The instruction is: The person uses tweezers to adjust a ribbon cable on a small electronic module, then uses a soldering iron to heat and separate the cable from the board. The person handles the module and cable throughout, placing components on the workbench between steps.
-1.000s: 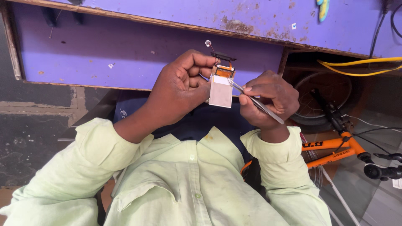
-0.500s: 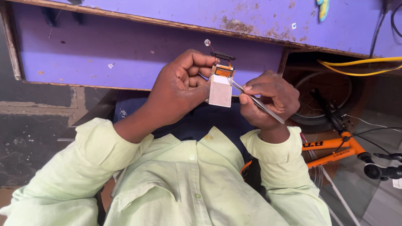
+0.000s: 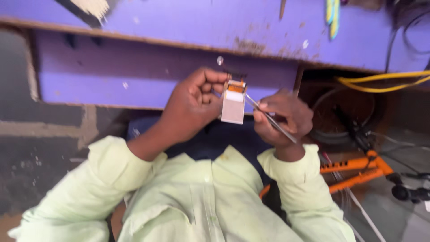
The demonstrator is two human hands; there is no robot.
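Note:
My left hand (image 3: 190, 105) pinches a small flat rectangular part (image 3: 233, 104), pale grey-white with an orange strip at its top end, held upright in front of my chest. My right hand (image 3: 283, 117) grips thin metal tweezers (image 3: 268, 117). Their tips touch the part's right edge near the top. Both arms wear pale green sleeves. The hands are held just below the front edge of a purple workbench (image 3: 179, 49).
A purple drawer front (image 3: 112, 71) is behind the hands. A yellow cable (image 3: 380, 80) runs at the right. An orange-framed tool or stand (image 3: 354, 172) and dark cables lie on the floor to the right. Grey concrete floor (image 3: 36, 157) is at the left.
The view has shifted downward and blurred a little. Both hands keep the same hold on the part and tweezers.

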